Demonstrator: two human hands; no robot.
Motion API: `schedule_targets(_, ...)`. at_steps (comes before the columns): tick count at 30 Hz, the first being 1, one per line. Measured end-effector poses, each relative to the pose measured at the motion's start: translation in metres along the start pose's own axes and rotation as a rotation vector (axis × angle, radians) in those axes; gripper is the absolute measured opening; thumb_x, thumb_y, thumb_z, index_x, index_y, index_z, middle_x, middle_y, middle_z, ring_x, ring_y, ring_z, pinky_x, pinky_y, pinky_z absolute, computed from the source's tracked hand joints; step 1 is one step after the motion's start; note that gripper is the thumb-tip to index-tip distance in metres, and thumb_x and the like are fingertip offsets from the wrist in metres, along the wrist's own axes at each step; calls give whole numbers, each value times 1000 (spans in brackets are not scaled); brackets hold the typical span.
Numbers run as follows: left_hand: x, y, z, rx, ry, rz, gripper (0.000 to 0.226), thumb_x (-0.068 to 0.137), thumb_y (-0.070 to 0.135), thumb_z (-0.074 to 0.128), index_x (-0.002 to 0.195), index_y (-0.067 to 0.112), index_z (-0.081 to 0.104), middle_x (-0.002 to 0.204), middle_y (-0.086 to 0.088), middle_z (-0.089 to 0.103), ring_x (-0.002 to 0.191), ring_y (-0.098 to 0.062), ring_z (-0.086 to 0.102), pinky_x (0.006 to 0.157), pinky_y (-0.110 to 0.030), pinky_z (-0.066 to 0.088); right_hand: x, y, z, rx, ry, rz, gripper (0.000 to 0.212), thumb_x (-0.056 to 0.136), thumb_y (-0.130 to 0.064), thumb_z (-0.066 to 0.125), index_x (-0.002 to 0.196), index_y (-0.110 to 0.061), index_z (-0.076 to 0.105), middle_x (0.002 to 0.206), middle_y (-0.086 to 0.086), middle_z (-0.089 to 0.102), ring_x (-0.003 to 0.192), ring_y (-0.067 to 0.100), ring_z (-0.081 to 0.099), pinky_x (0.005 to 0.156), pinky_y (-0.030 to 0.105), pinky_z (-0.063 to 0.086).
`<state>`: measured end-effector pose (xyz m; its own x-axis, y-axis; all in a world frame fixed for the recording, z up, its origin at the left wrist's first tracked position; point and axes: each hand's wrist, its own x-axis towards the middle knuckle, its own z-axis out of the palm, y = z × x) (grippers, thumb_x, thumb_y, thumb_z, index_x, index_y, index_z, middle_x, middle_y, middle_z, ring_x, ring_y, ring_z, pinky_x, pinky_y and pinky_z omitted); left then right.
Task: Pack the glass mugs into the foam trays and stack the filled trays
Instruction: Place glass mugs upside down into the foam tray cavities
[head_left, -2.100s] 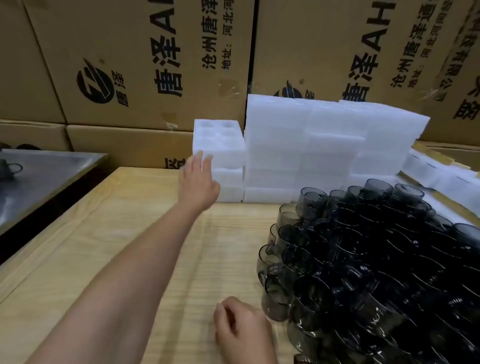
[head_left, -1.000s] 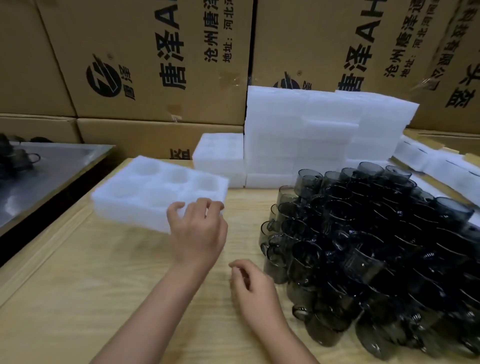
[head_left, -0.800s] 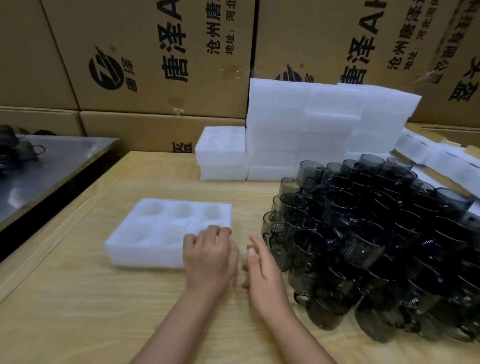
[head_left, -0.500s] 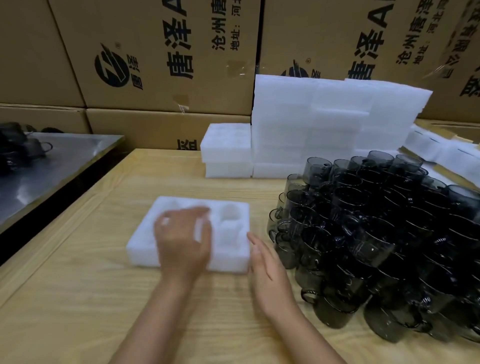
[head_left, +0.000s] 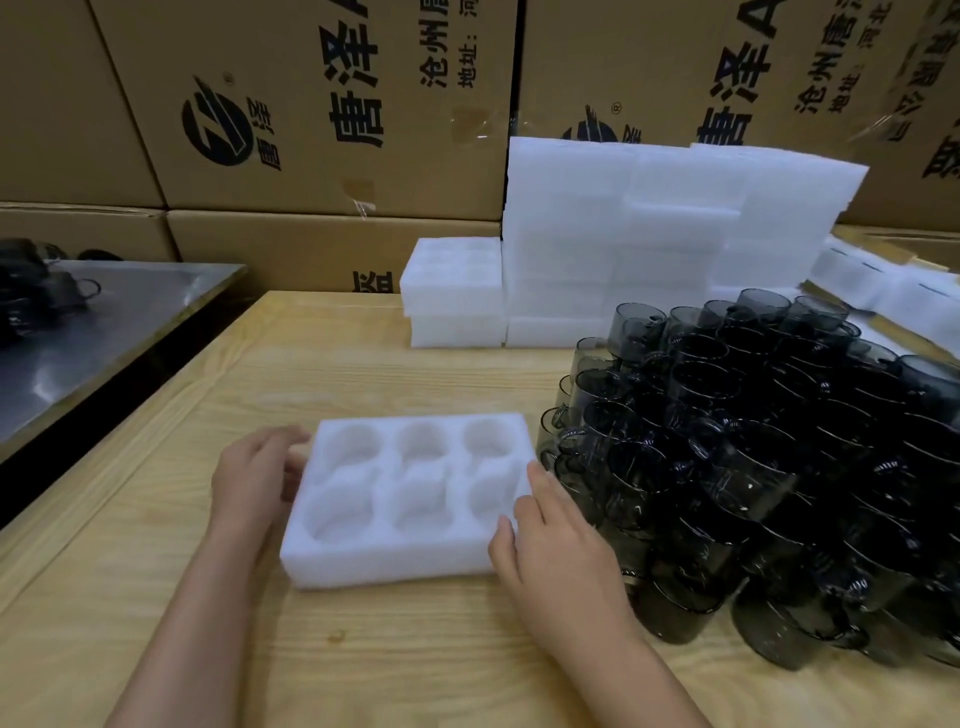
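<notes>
Pale wooden table (head_left: 363, 649): heap of smoky-grey glass mugs (head_left: 753, 467) sits just beside the empty white six-pocket foam tray (head_left: 389, 564). My right hand (head_left: 561, 561) lies flat-fingered against the tray's right edge. I cannot tell the left hand (head_left: 249, 483) grip because it is blurred. Risk: sliding the tray rightward topples mugs.

The left carton (head_left: 311, 171) is showing big black 唐泽 beside a round logo (head_left: 215, 122), with 沧州 and 地址: running in smaller print. The right carton (head_left: 654, 67) is repeating 唐泽, a large A and 沧州唐. The lower carton (head_left: 280, 249) is showing one character, half hidden and unreadable.
</notes>
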<state>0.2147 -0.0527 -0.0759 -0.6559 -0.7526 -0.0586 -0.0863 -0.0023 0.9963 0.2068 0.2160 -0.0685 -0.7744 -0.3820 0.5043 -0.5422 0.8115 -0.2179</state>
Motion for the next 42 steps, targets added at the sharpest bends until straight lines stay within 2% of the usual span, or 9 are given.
schedule_targets(5, -4, 1, 18, -168, -320, 52, 27, 91, 7, 57, 114, 20, 63, 93, 12, 71, 77, -2, 69, 61, -18, 53, 0, -10, -8, -144, -4, -32, 25, 75, -19, 48, 62, -9, 66, 90, 14, 72, 90, 26, 70, 66, 27, 57)
schedule_targets(8, -4, -2, 20, -181, -379, 63, 37, 86, -8, 56, 114, 14, 64, 91, 7, 73, 76, -8, 70, 57, -19, 54, 13, -9, -29, -213, 97, -80, 15, 61, -9, 75, 65, -12, 61, 70, 7, 60, 69, 29, 59, 57, 33, 45)
schedule_targets(11, -4, -5, 21, -224, -362, 59, 41, 83, -11, 55, 116, 11, 64, 97, -1, 70, 76, -11, 70, 59, -20, 54, 42, -3, -52, -383, 131, 101, 18, 63, -13, 80, 72, -9, 65, 79, 9, 59, 76, 30, 55, 62, 35, 38)
schedule_targets(14, -4, -5, 21, -239, -367, 55, 41, 83, -12, 55, 117, 10, 64, 100, -4, 68, 79, -14, 69, 59, -21, 55, 65, -1, -63, -554, -52, 267, 13, 82, -24, 65, 89, -12, 65, 101, 8, 52, 98, 29, 46, 77, 35, 33)
schedule_targets(19, 0, -8, 19, -252, -381, 70, 42, 78, -11, 59, 112, 12, 66, 96, -3, 69, 77, -12, 69, 59, -21, 55, 79, 12, -55, -606, -262, 312, 22, 92, -23, 48, 109, -22, 62, 119, 9, 42, 111, 29, 30, 96, 41, 24)
schedule_targets(26, 6, -11, 17, -243, -372, 86, 50, 57, 4, 57, 103, 18, 70, 90, -2, 68, 75, -14, 67, 58, -22, 54, 79, 14, -55, -590, -230, 298, 27, 87, -10, 46, 106, -19, 62, 117, 8, 47, 113, 29, 37, 104, 47, 20)
schedule_targets(31, 8, -11, 17, -248, -369, 92, 51, 55, 2, 55, 103, 15, 69, 88, -2, 68, 71, -10, 68, 56, -21, 53, 84, 15, -66, -407, -95, 113, 19, 90, -7, 46, 100, -12, 61, 108, 7, 51, 100, 28, 49, 84, 34, 32)
schedule_targets(37, 8, -7, 18, -247, -365, 90, 52, 53, 1, 54, 102, 14, 68, 86, -2, 66, 69, -10, 66, 55, -19, 53, 94, 4, -52, -200, -227, -129, 16, 86, -1, 51, 75, -12, 45, 80, -1, 39, 86, 27, 50, 62, 29, 36)
schedule_targets(42, 8, -8, 17, -250, -355, 92, 51, 54, 2, 53, 101, 13, 69, 85, -2, 67, 68, -9, 66, 55, -20, 53, 94, 2, -34, -231, -294, -188, 15, 87, 3, 49, 88, -9, 57, 85, 2, 46, 76, 26, 47, 60, 27, 31)
